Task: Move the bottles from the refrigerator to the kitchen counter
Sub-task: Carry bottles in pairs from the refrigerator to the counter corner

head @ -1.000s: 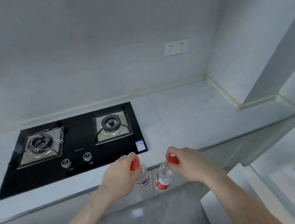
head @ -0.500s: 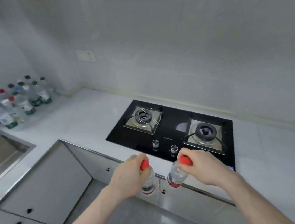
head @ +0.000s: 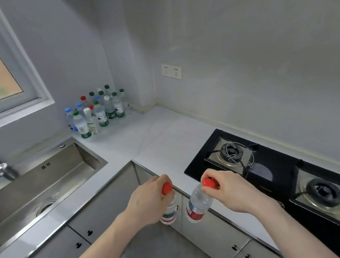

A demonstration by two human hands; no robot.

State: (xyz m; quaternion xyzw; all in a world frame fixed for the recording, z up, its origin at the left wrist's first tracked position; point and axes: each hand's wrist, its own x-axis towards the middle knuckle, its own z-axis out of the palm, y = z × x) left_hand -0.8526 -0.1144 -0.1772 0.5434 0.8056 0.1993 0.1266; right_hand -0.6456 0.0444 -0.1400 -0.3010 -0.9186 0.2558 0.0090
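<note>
left hand (head: 150, 203): curled round the neck of a small clear plastic bottle with a red cap and pale green label (head: 169, 210), which hangs upright below the fist.
right hand (head: 231, 191): pinching the red cap of a second clear plastic bottle with a red-and-white label (head: 197, 207), whose body tilts down and to the left.
bottles vs hands: both hang in the air just in front of the near edge of the white stone counter (head: 161, 138), close to each other but apart, not yet over it.
step in hand: carrying the pair to the counter, as i judge it.
doing it well: lift both above the edge first; steady the tilted one before it touches down; set them on bare stone, clear of the black glass gas hob (head: 280, 177) at right.
likely spot: the cluster of capped water bottles (head: 97, 112) in the far left corner, well apart from the hands.
left side: steel sink (head: 49, 174), below a window.
</note>
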